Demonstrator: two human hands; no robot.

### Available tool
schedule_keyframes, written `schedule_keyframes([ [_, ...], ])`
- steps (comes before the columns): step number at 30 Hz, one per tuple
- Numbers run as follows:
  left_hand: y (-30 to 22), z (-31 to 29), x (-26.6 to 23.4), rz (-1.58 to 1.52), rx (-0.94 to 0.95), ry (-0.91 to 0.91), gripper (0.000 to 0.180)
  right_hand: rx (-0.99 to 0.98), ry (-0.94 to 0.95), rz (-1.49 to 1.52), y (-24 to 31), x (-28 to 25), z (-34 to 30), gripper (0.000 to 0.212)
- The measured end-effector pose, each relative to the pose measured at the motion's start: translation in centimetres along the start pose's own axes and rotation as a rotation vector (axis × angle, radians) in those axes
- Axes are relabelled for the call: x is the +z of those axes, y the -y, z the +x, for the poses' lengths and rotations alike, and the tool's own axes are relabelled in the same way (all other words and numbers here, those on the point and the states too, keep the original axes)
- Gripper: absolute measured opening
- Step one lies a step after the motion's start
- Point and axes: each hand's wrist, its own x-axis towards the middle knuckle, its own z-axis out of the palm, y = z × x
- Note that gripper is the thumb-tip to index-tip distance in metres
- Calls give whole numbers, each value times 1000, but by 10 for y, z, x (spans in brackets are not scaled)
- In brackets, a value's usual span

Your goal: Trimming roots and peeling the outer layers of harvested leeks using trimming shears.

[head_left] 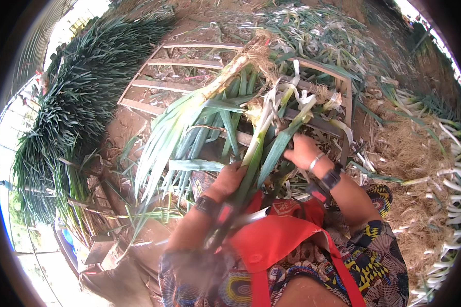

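Observation:
In front of me my left hand (229,179) is closed around the green part of a leek (261,128), whose pale stem points up and away. My right hand (305,152) is curled at the edge of a broad leek leaf (281,146), fingertips on it; the far side of its grip is hidden. A bundle of leeks (225,79) with a brown, rooty end lies across a slatted wooden rack (207,63), its leaves fanning toward the left. A few loose white stems and peeled outer leaves (305,110) lie just beyond my hands.
A large heap of green leeks (71,102) stands at the left. Discarded leaves (322,38) cover the ground at the back. Along the right lie leeks with tangled roots (410,133) and a row of white stems (453,204). A red apron (271,240) covers my lap.

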Motion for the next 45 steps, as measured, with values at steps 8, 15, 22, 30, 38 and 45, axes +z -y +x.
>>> schedule_keyframes([
  [8, -3, 7, 9, 160, 47, -179, 37, 157, -38, -104, -9, -16, 25, 41],
  [15, -8, 1, -20, 111, 20, -110, 34, -106, 150, -35, 22, -33, -79, 39],
  [22, -33, -15, -6, 75, 110, 57, 36, 154, -193, 65, -78, -16, -19, 36],
  [30, -31, 23, -84, 57, 16, -313, 30, 284, -289, -53, -119, -15, -14, 46],
  [38, 54, 123, -168, 672, -208, -749, 37, 252, -313, -53, -132, 8, -16, 42],
  [45, 47, 117, -164, 801, -247, -611, 26, 260, -323, -70, -128, 5, -22, 51],
])
